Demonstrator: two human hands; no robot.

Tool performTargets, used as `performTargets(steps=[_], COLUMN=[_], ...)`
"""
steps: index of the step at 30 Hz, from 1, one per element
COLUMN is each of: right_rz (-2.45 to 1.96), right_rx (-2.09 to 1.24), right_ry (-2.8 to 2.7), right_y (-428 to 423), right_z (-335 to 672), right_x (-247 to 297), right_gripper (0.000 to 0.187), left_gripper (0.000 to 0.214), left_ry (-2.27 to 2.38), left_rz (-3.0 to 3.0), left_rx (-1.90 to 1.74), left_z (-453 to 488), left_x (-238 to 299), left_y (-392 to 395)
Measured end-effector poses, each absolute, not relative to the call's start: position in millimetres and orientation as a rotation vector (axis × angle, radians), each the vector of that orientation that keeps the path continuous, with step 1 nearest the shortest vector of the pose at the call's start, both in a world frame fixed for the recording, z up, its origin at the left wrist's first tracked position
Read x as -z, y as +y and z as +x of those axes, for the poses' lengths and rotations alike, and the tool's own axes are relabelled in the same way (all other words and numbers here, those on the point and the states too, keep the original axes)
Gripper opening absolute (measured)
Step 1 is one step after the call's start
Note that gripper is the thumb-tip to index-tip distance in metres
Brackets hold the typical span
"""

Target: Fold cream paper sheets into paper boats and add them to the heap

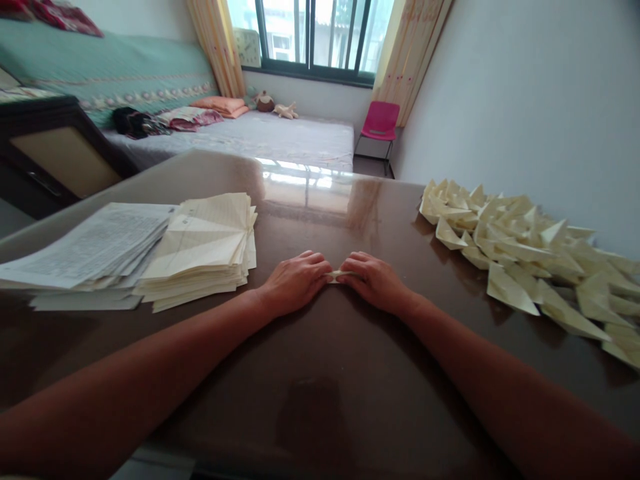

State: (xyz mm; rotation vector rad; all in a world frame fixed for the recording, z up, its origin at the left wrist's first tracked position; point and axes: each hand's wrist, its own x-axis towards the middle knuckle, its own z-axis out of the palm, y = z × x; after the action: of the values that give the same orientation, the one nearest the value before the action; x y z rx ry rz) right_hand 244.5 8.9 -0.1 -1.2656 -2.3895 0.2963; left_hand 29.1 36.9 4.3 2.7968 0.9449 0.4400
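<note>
Small folded paper lies directly between left hand and right hand, over middle of desk. Long axis seems to run crosswise, hand to hand; fingers hide most of it. Left hand pinches left end, right hand pinches right end; neither nearer. Cannot tell whether paper touches desk. Paper boats heaped well right.

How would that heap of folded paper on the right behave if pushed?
The folded paper pieces look thin-walled, so probably light and easily crushed. Loosely heaped, they'd likely scatter or tumble. The glossy tabletop may let them slide.
</note>
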Motion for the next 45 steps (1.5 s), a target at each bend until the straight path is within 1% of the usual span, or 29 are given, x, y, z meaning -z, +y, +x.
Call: performTargets(steps=[1,2,4,5,7,8,12,14,16,19,23,28,33,38,41,45], right_rz=[-1.264,-1.264,-1.288,-1.308,-1.334,-1.324,-1.202,-1.181,-1.195,-1.210,-1.220,-1.278,-1.384,-1.532,-1.520,-1.557], right_rx=[-0.318,-0.342,-0.418,-0.468,-0.568,-0.610,-0.734,-0.772,-0.787,-0.763,-0.695,-0.621,-0.491,-0.281,-0.186,-0.217], right_ry=[-2.375,-2.357,-2.301,-2.267,-2.199,-2.174,-2.131,-2.112,-2.082,-2.065,-2.099,-2.166,-2.208,-2.252,-2.310,-2.300], right_y=[10,11,14,15,18,19,23,24,25,23,18,12,7,4,3,3], right_z=[247,249,256,259,266,269,275,276,275,271,263,254,249,246,244,242], right_x=[0,0,-1,-2,-4,-5,-8,-8,-7,-7,-11,-14,-12,-12,-9,-5], right_gripper=[0.019,0.022,0.042,0.049,0.053,0.050,0.028,0.022,0.021,0.023,0.026,0.021,0.019,0.023,0.019,0.014], left_gripper=[0.022,0.026,0.036,0.038,0.036,0.034,0.024,0.016,0.011,0.016,0.017,0.017,0.019,0.020,0.020,0.019], left_ry=[0.911,0.879,0.851,0.850,0.843,0.834,0.778,0.740,0.697,0.658,0.665,0.680,0.638,0.621,0.642,0.630], left_rz=[2.767,2.730,2.642,2.600,2.540,2.524,2.523,2.518,2.495,2.466,2.497,2.514,2.554,2.636,2.659,2.657], left_rx=[-0.443,-0.449,-0.462,-0.468,-0.472,-0.471,-0.485,-0.519,-0.551,-0.584,-0.602,-0.607,-0.577,-0.540,-0.514,-0.488], left_z=[26,23,18,16,13,13,11,11,11,13,17,19,19,19,19,19], left_x=[-4,-5,-6,-7,-9,-9,-11,-11,-10,-9,-6,-5,-6,-6,-5,-8], left_y=[38,40,42,43,44,44,45,47,47,46,43,42,39,36,37,38])
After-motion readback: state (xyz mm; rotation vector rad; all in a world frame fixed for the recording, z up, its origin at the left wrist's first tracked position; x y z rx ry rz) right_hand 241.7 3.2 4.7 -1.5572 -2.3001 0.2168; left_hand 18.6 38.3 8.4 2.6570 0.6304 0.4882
